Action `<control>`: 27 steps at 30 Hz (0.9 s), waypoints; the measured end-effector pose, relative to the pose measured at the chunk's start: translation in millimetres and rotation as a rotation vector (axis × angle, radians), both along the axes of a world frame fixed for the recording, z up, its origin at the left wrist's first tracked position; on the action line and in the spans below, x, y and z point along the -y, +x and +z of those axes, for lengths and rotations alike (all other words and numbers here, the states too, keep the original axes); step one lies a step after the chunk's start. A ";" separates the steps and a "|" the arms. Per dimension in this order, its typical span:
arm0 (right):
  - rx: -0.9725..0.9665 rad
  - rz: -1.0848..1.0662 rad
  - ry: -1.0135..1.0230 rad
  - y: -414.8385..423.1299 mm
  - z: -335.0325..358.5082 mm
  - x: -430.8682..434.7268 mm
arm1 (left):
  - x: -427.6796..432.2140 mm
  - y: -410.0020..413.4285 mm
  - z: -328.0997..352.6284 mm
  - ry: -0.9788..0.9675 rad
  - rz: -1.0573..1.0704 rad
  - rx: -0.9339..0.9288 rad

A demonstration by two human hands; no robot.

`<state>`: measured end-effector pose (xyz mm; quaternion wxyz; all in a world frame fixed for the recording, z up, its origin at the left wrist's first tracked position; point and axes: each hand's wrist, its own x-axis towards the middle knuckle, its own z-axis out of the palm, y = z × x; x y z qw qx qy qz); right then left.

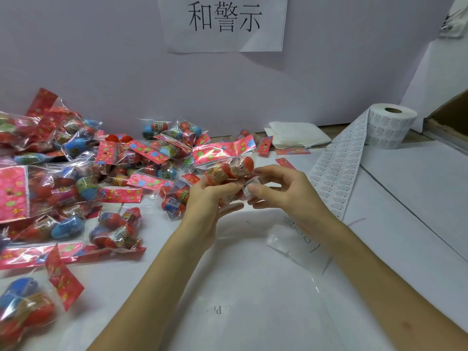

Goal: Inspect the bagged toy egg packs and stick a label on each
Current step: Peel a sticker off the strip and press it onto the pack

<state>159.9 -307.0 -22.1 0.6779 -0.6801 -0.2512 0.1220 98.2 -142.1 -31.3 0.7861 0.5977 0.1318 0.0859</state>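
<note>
Packs [76, 168] of toy eggs lie heaped across the left of the frame, red card headers pointing every way. They are probably dumped there so the next one is within easy reach.

At the centre, the left hand [210, 198] cups one pack [228, 165] from beneath. Its fingers curl round the eggs and its header tips up and away, which turns the clear plastic toward the person. The right hand [281, 188] meets it there, thumb and forefinger pinching a small white label [249, 188] against the near end of the bag, the other fingers loosely spread. I would say the label is being pressed down, though I cannot tell whether it has fully stuck.

To the right, a strip of labels [339, 160] runs down the table [253, 287] from a roll [390, 125] in the upper right. It is unwound toward the working hand, so the next label comes off without a stretch.
</note>
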 end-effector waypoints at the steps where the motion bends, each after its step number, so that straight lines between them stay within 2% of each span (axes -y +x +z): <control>1: 0.009 -0.003 -0.012 -0.5 -0.7 -0.9 | 0.5 0.1 -0.2 0.010 0.017 -0.002; 6: -0.023 -0.015 -0.004 -1.2 -3.6 -2.3 | 3.7 -0.6 -0.8 0.063 0.070 0.001; 14: -0.021 -0.037 0.006 3.0 -2.3 2.4 | 7.4 -3.2 2.8 0.077 -0.049 0.047; 27: -0.091 0.020 -0.021 0.9 -2.4 -0.7 | 3.4 0.8 2.5 -0.037 0.134 0.027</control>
